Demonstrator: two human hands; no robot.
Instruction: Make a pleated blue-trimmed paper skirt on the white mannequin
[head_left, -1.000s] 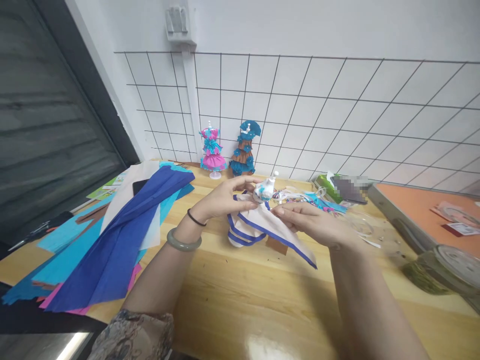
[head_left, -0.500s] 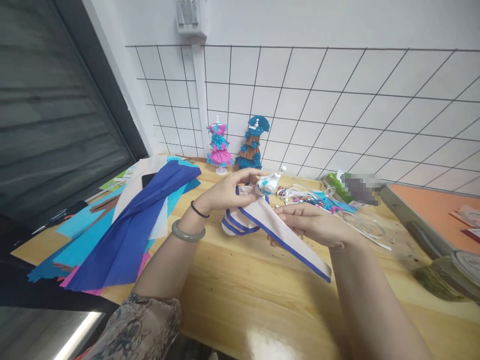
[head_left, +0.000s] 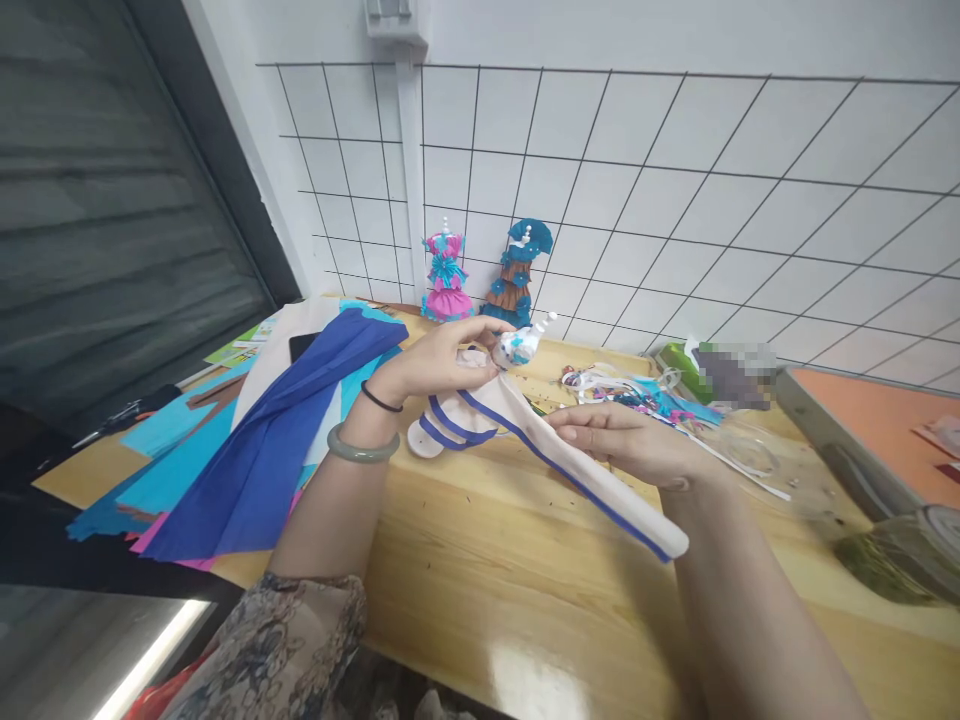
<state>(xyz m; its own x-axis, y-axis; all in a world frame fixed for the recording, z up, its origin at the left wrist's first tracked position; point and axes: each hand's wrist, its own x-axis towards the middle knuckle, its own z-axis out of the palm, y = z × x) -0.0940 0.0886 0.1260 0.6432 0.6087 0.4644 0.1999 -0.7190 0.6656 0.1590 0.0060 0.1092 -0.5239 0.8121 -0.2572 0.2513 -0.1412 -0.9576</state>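
Observation:
My left hand (head_left: 457, 360) is closed around a small white dress form (head_left: 517, 346) with blue patches and a knobbed top. The form tilts so that its top points up and right, while its round base (head_left: 425, 438) shows at the lower left. Pale paper tiers edged in dark blue (head_left: 461, 424) wrap its lower part. From the waist a long cream paper strip with a blue border (head_left: 592, 478) runs down to the right. My right hand (head_left: 611, 435) pinches the upper edge of this strip between thumb and fingers.
Two miniature dresses on stands, one pink and blue (head_left: 448, 275), one brown and teal (head_left: 514, 280), stand by the wall. Crepe paper sheets (head_left: 247, 440) lie left. Ribbon scraps (head_left: 645, 395) are behind my right hand; a jar (head_left: 911, 555) and an orange-lined tray (head_left: 862, 410) are right.
The dress form has shifted slightly left and tilted further, bringing its round base into clearer view. The strip now stretches longer and straighter toward the lower right. Both hands keep their hold.

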